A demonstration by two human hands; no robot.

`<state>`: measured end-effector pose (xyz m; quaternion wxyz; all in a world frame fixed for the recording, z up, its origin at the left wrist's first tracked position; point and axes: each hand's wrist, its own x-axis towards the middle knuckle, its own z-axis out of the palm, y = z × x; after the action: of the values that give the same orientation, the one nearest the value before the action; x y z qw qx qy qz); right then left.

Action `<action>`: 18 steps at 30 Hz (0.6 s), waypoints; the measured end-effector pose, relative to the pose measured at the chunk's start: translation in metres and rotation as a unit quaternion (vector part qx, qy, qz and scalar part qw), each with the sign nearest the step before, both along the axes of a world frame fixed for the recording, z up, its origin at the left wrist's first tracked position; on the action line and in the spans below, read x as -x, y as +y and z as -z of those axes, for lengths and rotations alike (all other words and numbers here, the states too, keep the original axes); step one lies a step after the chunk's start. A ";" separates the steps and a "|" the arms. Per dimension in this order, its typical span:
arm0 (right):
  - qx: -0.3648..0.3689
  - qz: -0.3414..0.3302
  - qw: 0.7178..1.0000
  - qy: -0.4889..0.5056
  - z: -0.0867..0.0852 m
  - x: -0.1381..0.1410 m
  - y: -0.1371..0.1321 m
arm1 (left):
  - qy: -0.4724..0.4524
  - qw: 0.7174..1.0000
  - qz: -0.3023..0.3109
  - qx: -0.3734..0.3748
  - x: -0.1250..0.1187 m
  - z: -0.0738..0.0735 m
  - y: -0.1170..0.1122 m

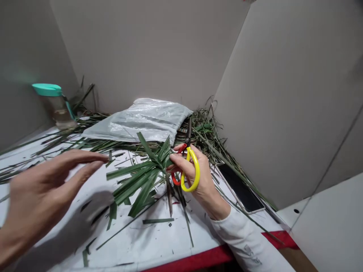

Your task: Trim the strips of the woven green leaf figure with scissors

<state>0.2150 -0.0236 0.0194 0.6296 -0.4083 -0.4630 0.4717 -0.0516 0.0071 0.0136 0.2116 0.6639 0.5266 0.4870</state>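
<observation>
My right hand is shut around a pair of scissors with one yellow handle and one red handle, blades pointing up and away. A spiky bundle of cut green leaf strips sticks out from beside the right fingers and looks pinched there, though the grip on it is partly hidden. My left hand hovers over the table at the left, fingers spread and holding nothing, its fingertips close to the bundle.
Leaf scraps litter a white table top with a red edge. Behind lie a clear plastic bag and a heap of long leaves. A teal-lidded jar stands far left, a black phone right, against grey walls.
</observation>
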 end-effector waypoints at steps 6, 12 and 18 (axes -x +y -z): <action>0.026 -0.032 0.995 -0.088 0.005 0.007 -0.007 | -0.270 0.848 0.277 0.363 -0.031 0.006 -0.002; -0.040 -0.014 0.974 -0.224 0.019 0.015 -0.014 | -0.270 0.828 0.269 0.411 -0.044 0.024 -0.015; -0.047 0.003 0.963 -0.266 0.020 0.015 -0.014 | -0.205 0.860 0.251 0.395 -0.042 0.025 -0.015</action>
<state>0.1997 -0.0377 -0.0009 0.5040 -0.4905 -0.6339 0.3217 -0.0095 -0.0079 -0.0118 0.6741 0.5195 0.4355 0.2933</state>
